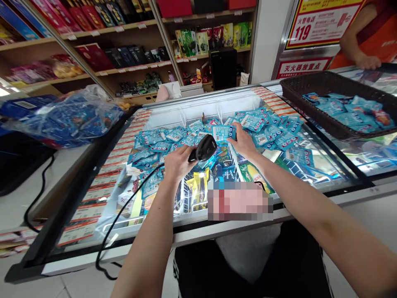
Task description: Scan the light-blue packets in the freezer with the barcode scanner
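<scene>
My left hand [178,164] is wrapped round the handle of a black barcode scanner [207,147], whose cord runs down toward the front edge. The scanner's head points right, close to a blue packet [221,132]. My right hand [243,141] grips that packet by its right end, with a barcode label facing up. Around both hands, many similar blue packets [182,134] lie spread in a loose heap on the glass top of a chest freezer [102,225].
A dark basket [313,111] with more blue packets stands at the right. At the left lies a clear plastic bag of blue packets [77,118]. Stocked shelves [124,33] line the back. Another person's hand [367,61] shows at the upper right.
</scene>
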